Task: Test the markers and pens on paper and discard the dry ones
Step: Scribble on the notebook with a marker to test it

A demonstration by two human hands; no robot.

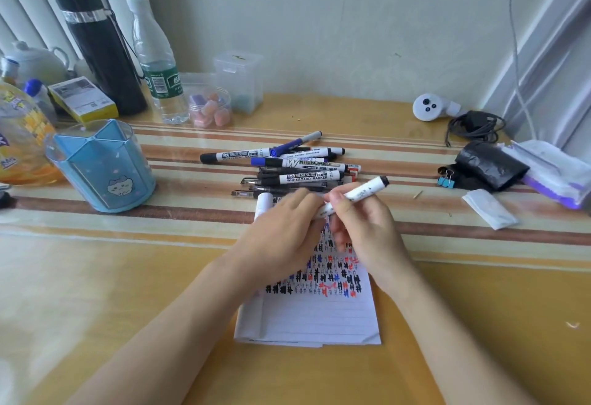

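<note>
**A:** What writing is showing clearly?

**B:** In the pile of markers and pens (pixel 287 167), two white barrels are showing "WHITEBOARD MARKER" in black capitals. A third is carrying a larger "WHITEBOARD". The characters beside those words are coming out too small to read.

**A:** And the hands?

**B:** The right hand (pixel 364 225) is pinching a white marker (pixel 363 191) round its barrel. The left hand (pixel 284 222) is curling its fingers over the marker's lower end. The marker is tilting, with its black end pointing up and to the right, just in front of the pile. Its print is blurring.

**A:** Where is the paper lying?

**B:** The lined paper (pixel 319 315) is lying flat under both wrists, with one corner creasing. Rows of small black, blue and red hatch marks are filling its upper half.

**A:** What about the materials?

**B:** The table (pixel 96 276) is shining glossy yellow, with brown and cream stripes running across it. A translucent blue pen holder (pixel 102 164) with a cartoon face is standing at the left. Behind it are standing a clear plastic bottle (pixel 158 62) with a green label and a black flask (pixel 99 49) with metal bands. A blue binder clip (pixel 446 178) is lying at the right.
</note>
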